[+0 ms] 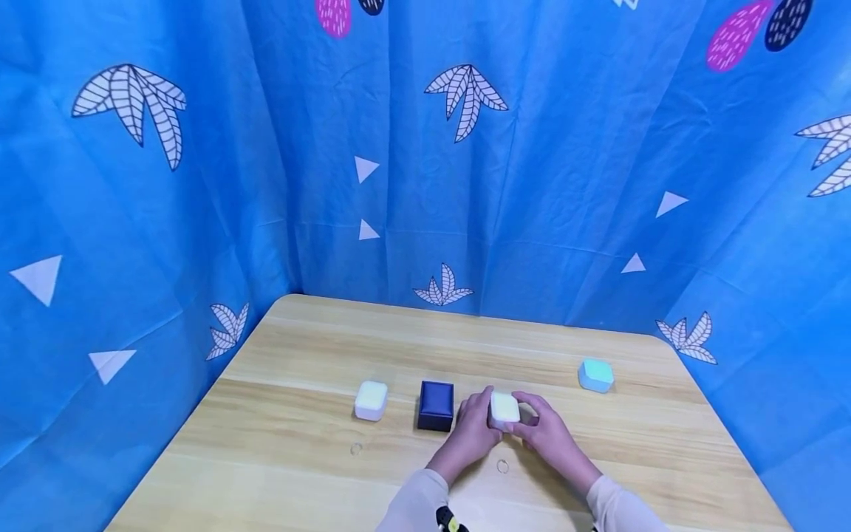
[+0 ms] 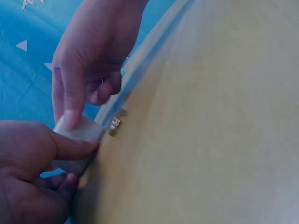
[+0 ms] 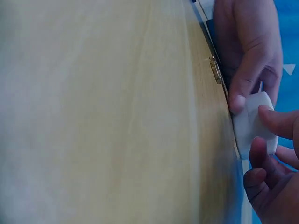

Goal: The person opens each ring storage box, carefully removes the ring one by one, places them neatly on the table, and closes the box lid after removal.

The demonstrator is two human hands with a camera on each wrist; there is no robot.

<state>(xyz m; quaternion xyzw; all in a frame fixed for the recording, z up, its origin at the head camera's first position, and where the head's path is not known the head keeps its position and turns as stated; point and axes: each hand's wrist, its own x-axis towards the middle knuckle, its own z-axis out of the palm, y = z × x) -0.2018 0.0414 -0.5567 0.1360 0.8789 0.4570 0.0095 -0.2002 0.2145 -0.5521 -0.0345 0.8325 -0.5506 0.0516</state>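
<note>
Both hands hold a small white box with rounded corners point(image 1: 504, 407) between them, at the front right of the middle of the table. My left hand point(image 1: 470, 432) grips its left side; in the left wrist view the left thumb point(image 2: 77, 148) lies along the box. From the right, my right hand point(image 1: 548, 436) pinches the same box with thumb and fingers, as the right wrist view also shows on the white box point(image 3: 254, 123). The lid looks closed. A thin ring point(image 1: 502, 466) lies on the table just in front of the hands.
Close left of my left hand stands a dark blue ring box point(image 1: 436, 399). Farther left is another white box point(image 1: 371, 400), with a second ring point(image 1: 356, 448) in front of it. A mint-blue box point(image 1: 595, 374) stands back right. Blue patterned curtain point(image 1: 465, 185) surrounds the wooden table point(image 1: 279, 436).
</note>
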